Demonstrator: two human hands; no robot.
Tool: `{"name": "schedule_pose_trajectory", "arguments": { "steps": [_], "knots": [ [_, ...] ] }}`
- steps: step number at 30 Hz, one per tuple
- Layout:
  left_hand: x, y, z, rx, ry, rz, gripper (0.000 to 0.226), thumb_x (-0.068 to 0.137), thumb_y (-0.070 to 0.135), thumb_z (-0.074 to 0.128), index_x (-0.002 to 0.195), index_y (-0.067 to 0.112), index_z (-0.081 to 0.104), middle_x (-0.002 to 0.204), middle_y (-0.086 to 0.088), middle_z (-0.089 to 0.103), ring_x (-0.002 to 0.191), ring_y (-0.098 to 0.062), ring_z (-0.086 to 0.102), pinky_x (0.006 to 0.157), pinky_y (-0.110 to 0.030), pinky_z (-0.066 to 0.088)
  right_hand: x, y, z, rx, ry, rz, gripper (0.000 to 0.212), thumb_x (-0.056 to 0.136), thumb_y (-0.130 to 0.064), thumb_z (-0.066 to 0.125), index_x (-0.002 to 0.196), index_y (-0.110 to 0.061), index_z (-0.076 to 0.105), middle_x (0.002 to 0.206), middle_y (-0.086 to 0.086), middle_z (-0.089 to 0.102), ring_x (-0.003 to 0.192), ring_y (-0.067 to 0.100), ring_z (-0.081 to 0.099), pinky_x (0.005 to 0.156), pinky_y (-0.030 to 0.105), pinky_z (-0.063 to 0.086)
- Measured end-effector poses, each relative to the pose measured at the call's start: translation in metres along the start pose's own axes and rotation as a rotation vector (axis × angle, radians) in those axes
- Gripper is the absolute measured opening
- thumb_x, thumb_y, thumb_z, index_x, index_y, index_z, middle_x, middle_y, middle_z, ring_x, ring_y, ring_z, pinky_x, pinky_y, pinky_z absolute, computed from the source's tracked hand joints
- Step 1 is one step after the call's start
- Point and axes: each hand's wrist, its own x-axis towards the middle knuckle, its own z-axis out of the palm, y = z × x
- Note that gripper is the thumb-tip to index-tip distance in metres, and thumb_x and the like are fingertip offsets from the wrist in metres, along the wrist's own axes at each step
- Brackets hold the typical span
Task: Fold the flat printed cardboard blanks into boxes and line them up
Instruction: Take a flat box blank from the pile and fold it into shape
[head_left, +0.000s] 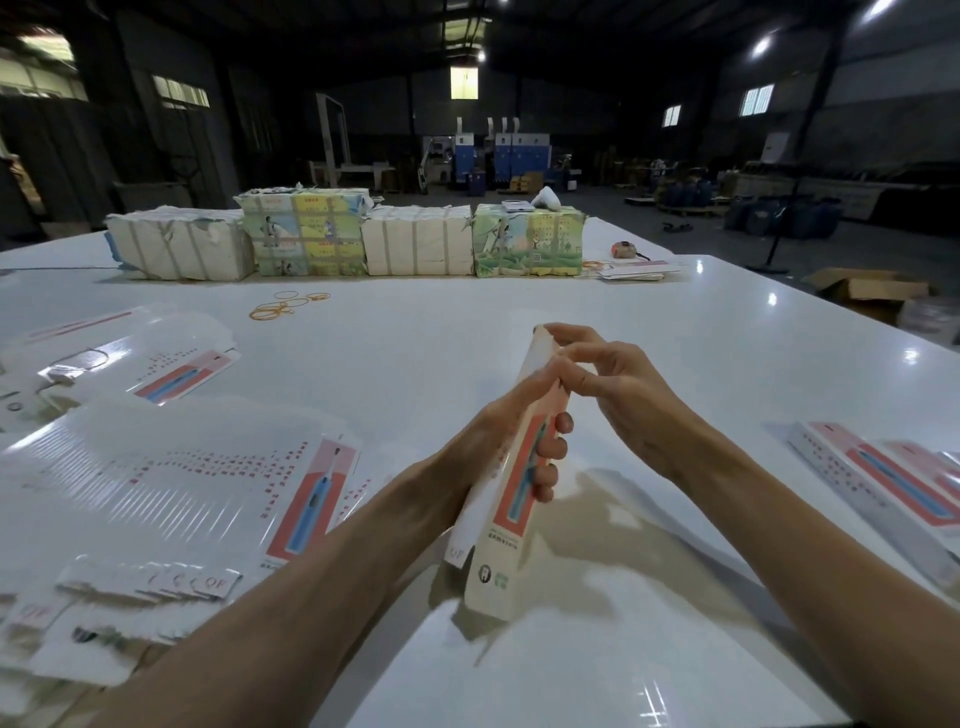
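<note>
Nearest, at the lower left, a fanned stack of flat blanks (182, 483) runs off the frame; its closest sheets are smeared and their small print cannot be read. Both forearms enter from the bottom corners, cut off by the frame.

Between them is the box (511, 519), a long narrow carton held over the white table (415, 353). Its long axis runs away from the person, near end low and close to the tabletop, far end raised and leaning slightly right; the printed red panel faces right. Whether the near end touches the table cannot be told. A loose white flap (460, 535) hangs off its lower left side.

The left hand (488, 426) wraps the middle of the box from the left, its fingertips (553, 449) showing on the red panel; its thumb is hidden. The right hand (613, 384) has its fingers curled over the far end of the box, its thumb out of sight behind them, so the end flap itself is hard to make out.

At the right edge, folded boxes (883, 488) lie side by side, partly cropped. Farther left are more blanks (171, 374). Beyond the hands the tabletop lies open up to some rubber bands (285, 306) and, near the far edge, a row of wrapped bundles (415, 239). The table's right edge slants away, with a brown carton (867, 291) on the floor past it. The hall behind is dim and indistinct
</note>
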Motion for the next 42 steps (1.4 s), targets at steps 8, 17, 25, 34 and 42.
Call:
{"name": "schedule_pose_trajectory", "arguments": {
  "steps": [8, 17, 25, 34, 42],
  "knots": [
    [-0.005, -0.003, -0.006, -0.334, -0.080, 0.125, 0.084, 0.066, 0.079, 0.076, 0.112, 0.013, 0.052, 0.058, -0.002, 0.054, 0.041, -0.010, 0.055, 0.046, -0.022, 0.053, -0.003, 0.004, 0.025, 0.145, 0.071, 0.078, 0.052, 0.094, -0.035, 0.076, 0.138, -0.016, 0.057, 0.131, 0.006, 0.065, 0.114, 0.022, 0.069, 0.097, 0.038, 0.055],
    [-0.005, -0.012, -0.005, 0.026, 0.461, 0.274, 0.074, 0.083, 0.082, 0.036, 0.123, 0.027, 0.065, 0.099, -0.015, 0.077, 0.084, -0.035, 0.079, 0.075, -0.045, 0.066, -0.010, 0.016, 0.038, -0.015, 0.129, 0.068, 0.056, 0.094, -0.054, 0.068, 0.140, -0.043, 0.038, 0.101, -0.002, 0.080, 0.099, 0.019, 0.077, 0.074, 0.026, 0.063],
    [-0.001, -0.015, 0.007, 0.420, 0.535, 0.476, 0.073, 0.087, 0.061, 0.064, 0.138, 0.074, 0.012, 0.129, 0.027, 0.052, 0.099, -0.007, 0.075, 0.071, -0.024, 0.063, -0.009, 0.014, 0.033, -0.012, 0.264, 0.000, 0.061, 0.089, -0.048, 0.075, 0.140, -0.041, 0.043, 0.099, -0.002, 0.078, 0.097, 0.017, 0.077, 0.066, 0.019, 0.059],
    [-0.002, -0.013, 0.007, 0.390, 0.581, 0.421, 0.105, 0.064, 0.034, 0.082, 0.143, 0.061, 0.016, 0.131, 0.010, 0.051, 0.104, -0.021, 0.068, 0.063, -0.015, 0.058, -0.008, 0.017, 0.034, -0.020, 0.170, -0.010, 0.057, 0.091, -0.048, 0.075, 0.142, -0.052, 0.049, 0.106, -0.004, 0.074, 0.107, 0.016, 0.075, 0.070, 0.033, 0.065],
    [-0.002, -0.013, 0.004, 0.445, 0.628, 0.335, 0.105, 0.064, 0.030, 0.083, 0.137, 0.062, 0.014, 0.122, 0.008, 0.058, 0.096, -0.022, 0.073, 0.061, -0.016, 0.058, -0.007, 0.016, 0.032, -0.027, 0.076, 0.017, 0.033, 0.098, -0.040, 0.072, 0.129, -0.041, 0.059, 0.107, -0.004, 0.071, 0.104, 0.018, 0.076, 0.068, 0.038, 0.065]
  ]
}}
